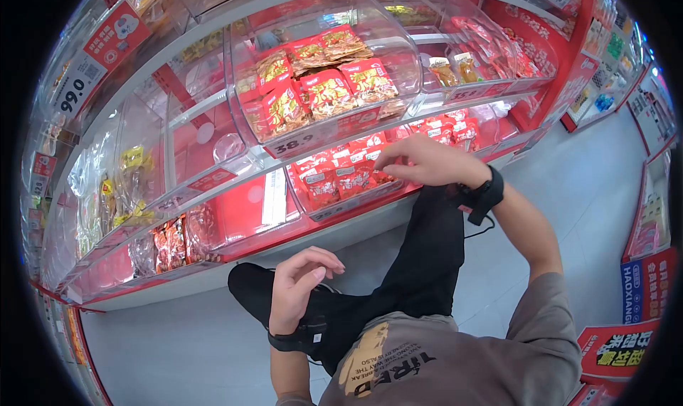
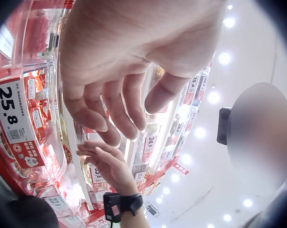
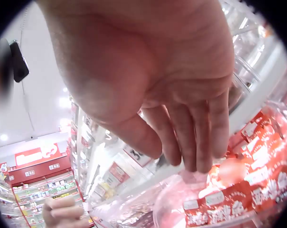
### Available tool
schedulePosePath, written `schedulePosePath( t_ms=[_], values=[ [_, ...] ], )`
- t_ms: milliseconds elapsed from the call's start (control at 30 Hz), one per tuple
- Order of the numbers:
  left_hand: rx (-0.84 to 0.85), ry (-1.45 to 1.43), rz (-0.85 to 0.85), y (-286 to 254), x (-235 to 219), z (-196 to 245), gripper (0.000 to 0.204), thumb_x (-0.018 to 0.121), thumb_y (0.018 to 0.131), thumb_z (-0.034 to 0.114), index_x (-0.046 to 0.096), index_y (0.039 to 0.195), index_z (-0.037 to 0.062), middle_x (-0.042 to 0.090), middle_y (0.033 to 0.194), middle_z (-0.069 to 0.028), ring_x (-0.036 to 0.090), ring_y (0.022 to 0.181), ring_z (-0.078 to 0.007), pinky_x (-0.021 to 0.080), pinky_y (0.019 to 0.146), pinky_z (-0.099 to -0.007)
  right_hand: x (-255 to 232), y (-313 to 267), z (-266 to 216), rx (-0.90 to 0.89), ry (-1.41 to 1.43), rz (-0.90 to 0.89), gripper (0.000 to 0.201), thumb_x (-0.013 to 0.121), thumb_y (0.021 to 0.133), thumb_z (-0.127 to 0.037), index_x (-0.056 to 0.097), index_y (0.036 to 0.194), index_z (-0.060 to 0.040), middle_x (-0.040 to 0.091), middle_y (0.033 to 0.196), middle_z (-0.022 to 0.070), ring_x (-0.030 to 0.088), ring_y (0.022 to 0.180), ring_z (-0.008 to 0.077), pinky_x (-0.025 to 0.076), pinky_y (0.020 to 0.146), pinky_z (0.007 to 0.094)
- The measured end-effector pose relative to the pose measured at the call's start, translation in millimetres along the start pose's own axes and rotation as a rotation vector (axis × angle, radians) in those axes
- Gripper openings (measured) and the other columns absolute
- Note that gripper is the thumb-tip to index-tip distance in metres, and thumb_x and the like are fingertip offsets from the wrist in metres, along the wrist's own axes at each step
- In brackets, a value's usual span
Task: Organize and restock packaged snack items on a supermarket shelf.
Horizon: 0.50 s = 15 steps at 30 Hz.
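Observation:
In the head view the right hand (image 1: 425, 161) hovers over the lower shelf's bin of red snack packets (image 1: 353, 170), fingers loosely bent, holding nothing. The right wrist view shows that hand (image 3: 176, 95) beside red packets (image 3: 271, 161), its palm bare. The left hand (image 1: 299, 281) is raised above the person's leg, in front of the shelf edge, with relaxed bent fingers. Its palm (image 2: 138, 52) is empty in the left wrist view, and the right hand (image 2: 110, 166) appears beyond it. Both wrists wear black bands.
An upper bin (image 1: 327, 86) holds red and gold packets behind clear plastic. Yellow packets (image 1: 135, 171) stand at the left, dark red ones (image 1: 171, 244) lower down. Clear bin fronts and a shelf edge (image 1: 341, 224) run before the legs. A red sign (image 1: 617, 349) stands at the lower right.

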<state>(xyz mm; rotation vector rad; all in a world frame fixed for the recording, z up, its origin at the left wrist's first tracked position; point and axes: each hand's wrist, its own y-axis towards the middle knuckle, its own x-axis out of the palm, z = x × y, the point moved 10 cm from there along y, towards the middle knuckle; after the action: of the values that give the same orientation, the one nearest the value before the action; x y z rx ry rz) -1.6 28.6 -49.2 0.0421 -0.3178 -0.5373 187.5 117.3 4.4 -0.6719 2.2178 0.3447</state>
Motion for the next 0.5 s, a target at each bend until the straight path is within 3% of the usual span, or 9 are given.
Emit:
schedulePosePath(
  t_ms=[100,133,300,500],
  values=[
    [-0.012,0.008,0.021,-2.6,-4.7,-3.8,0.016,0.053,0.082,0.005,0.062,0.091,-0.0055,0.062,0.092,-0.0142,0.060,0.085,-0.0196,0.045,0.074,-0.0283,26.4,15.0,39.4,-0.087,-0.122,0.252,0.029,0.057,0.081,-0.010,0.060,0.108,0.0004,0.062,0.101,0.0200,0.060,0.092,0.0334,0.047,0.084,0.0387],
    [-0.016,0.012,0.033,-5.7,-8.3,-4.6,0.016,0.053,0.082,0.006,0.062,0.091,-0.0055,0.062,0.092,-0.0141,0.060,0.085,-0.0196,0.045,0.074,-0.0284,37.7,20.0,47.5,-0.072,-0.145,0.235,0.034,0.058,0.081,-0.011,0.057,0.112,-0.0002,0.060,0.108,0.0191,0.054,0.103,0.0347,0.044,0.090,0.0406],
    [-0.023,0.003,0.192,-30.5,-40.9,-7.5,0.016,0.054,0.081,0.006,0.062,0.089,-0.0058,0.062,0.091,-0.0142,0.060,0.083,-0.0203,0.044,0.074,-0.0285,55.2,36.6,60.2,-0.062,-0.327,0.410,0.027,0.061,0.079,-0.012,0.060,0.104,-0.0031,0.061,0.101,0.0137,0.052,0.102,0.0318,0.044,0.088,0.0408],
    [-0.031,-0.078,0.285,-42.4,-54.9,-17.4,0.015,0.055,0.081,0.006,0.060,0.088,-0.0062,0.061,0.089,-0.0140,0.059,0.082,-0.0206,0.044,0.074,-0.0288,56.3,36.8,76.6,0.068,-0.211,0.393,0.017,0.063,0.078,-0.015,0.065,0.092,-0.0040,0.062,0.091,0.0130,0.056,0.090,0.0311,0.046,0.082,0.0404]
  ],
)
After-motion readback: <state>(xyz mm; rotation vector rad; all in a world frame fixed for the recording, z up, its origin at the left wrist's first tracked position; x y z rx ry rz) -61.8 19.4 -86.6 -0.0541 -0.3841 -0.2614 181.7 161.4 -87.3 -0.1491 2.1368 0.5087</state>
